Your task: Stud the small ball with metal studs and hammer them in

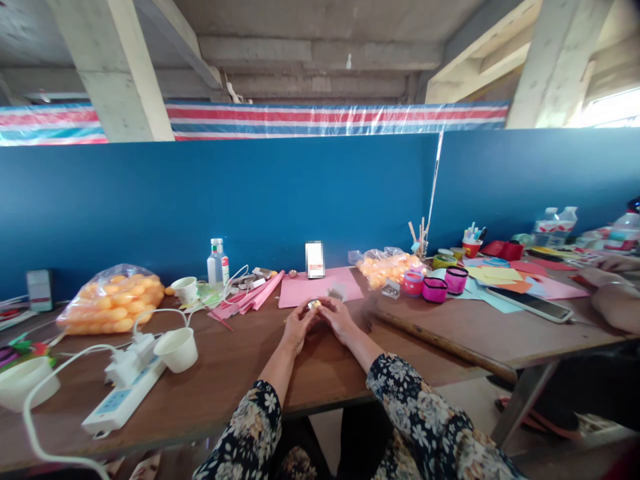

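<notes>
My left hand (298,325) and my right hand (338,317) meet over the brown table (235,373), fingers curled together round a small shiny roll (314,305), maybe tape. Both hands pinch it from either side. Just beyond them lies a pink paper sheet (305,288) with a small clear piece (338,291) on it. Flowered sleeves cover both forearms.
A bag of orange balls (113,300) lies at the left; another bag (383,267) lies at the right. A power strip (120,393), white cups (176,349), a bottle (218,263), pink strips (255,295) and tape rolls (434,289) lie around. Another person's arm (615,297) rests at the far right.
</notes>
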The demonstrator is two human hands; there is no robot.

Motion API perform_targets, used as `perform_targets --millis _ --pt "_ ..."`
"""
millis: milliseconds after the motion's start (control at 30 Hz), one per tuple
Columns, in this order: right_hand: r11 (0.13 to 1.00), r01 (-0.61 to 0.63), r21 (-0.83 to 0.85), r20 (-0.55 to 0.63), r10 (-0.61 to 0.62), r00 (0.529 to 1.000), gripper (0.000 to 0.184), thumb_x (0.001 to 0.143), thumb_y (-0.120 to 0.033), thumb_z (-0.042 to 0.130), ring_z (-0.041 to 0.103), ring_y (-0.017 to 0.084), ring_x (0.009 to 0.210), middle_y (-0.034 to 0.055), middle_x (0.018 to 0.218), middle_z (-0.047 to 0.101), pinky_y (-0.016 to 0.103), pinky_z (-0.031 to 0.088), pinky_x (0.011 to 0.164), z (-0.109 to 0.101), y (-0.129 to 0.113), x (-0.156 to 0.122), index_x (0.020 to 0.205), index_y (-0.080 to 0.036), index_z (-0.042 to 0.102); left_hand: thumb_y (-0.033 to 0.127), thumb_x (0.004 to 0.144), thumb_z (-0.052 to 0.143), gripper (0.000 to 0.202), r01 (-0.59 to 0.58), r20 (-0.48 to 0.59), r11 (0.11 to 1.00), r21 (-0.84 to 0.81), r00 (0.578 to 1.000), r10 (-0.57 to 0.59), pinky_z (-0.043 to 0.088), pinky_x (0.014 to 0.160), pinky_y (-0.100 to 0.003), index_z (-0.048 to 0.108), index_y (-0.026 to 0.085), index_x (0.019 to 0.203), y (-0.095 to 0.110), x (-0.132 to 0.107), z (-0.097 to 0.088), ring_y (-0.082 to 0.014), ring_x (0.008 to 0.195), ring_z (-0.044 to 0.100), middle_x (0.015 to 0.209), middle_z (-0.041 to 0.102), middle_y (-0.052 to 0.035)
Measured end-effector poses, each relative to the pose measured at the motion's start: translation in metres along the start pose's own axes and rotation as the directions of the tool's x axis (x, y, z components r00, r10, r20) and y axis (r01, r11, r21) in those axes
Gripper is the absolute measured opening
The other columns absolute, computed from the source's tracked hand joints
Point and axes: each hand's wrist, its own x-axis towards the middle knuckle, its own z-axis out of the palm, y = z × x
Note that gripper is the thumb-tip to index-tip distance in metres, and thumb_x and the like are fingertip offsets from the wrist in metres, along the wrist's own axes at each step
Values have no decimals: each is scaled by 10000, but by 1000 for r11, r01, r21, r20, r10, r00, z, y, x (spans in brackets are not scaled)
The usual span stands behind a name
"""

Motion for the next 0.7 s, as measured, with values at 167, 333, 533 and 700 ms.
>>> perform_targets --millis 167,333,533,700 --pt "999 9 -53 17 -8 1000 335 628 -312 664 586 189 852 57 916 647 355 448 805 0 0 0 926 -175 598 249 615 687 440 -3 -10 1000 3 1000 3 460 836 -315 593 182 1039 -1 2 -1 -164 896 589 1031 624 -64" --pt "996 29 -86 -8 -30 1000 315 617 -305 672 578 181 849 50 884 644 333 442 797 0 2 1 894 -172 601 258 644 667 449 1 20 1000 15 1000 -1 446 865 -341 572 181 1076 -4 4 -3 -172 929 576 1063 610 -66" --pt "994 -72 77 -45 75 996 295 587 -322 683 586 163 751 24 817 634 330 461 726 3 2 1 831 -182 592 209 638 676 497 -2 22 999 44 1000 1 435 878 -340 545 190 1117 -6 4 -5 -154 888 589 1003 634 -60" --pt "989 -90 120 -68 98 993 311 539 -324 708 581 153 698 16 754 622 327 460 694 5 -4 -1 777 -168 584 204 635 677 495 -6 51 998 68 999 3 446 859 -326 549 181 1112 -6 3 -5 -154 881 591 1020 631 -64"
